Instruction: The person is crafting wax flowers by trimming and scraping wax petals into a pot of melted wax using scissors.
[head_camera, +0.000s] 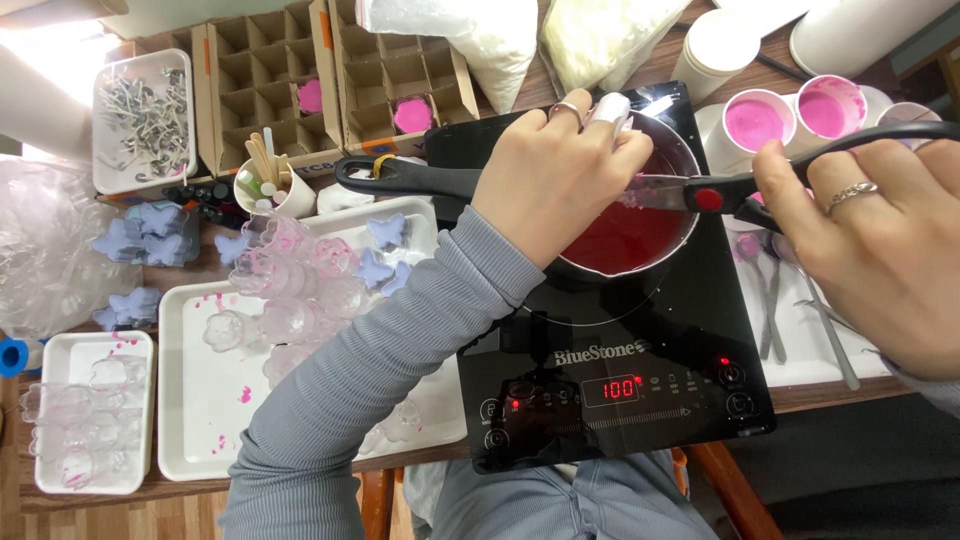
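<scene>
far left of the frame: crumpled clear plastic sheet (40, 240), and below it a small white rectangular tray (140, 345) w/ clear moulded cups. upper left: white tub of metal wick clips (140, 115), then brown cardboard divider boxes (255, 60) w/ a few pink-filled cells. lilac flower-shaped wax pieces (145, 225) lie just under the tub. a white cup of wooden sticks (268, 180) stands near the boxes. centre-left: big white tray (200, 400) w/ pink drips, clear flower-shaped moulds (290, 290) piled on it.

centre: left hand (555, 175), grey ribbed sleeve, closed round a small white stick-like piece (612, 107), pinched at the fingertips over the pot rim. under it the steel saucepan w/ black handle (400, 178), full of red liquid wax (625, 235), sits on a black induction hob (640, 340), red digits lit.

right: right hand (880, 240), ring on one finger, grips the black-handled scissors (715, 190); blades point left over the wax, tips just beside the left hand's fingers. whether the blades are parted, can't tell. upper right: white paper cups of pink wax (795, 115). metal spoons (770, 300) on a white mat under the right hand.
</scene>
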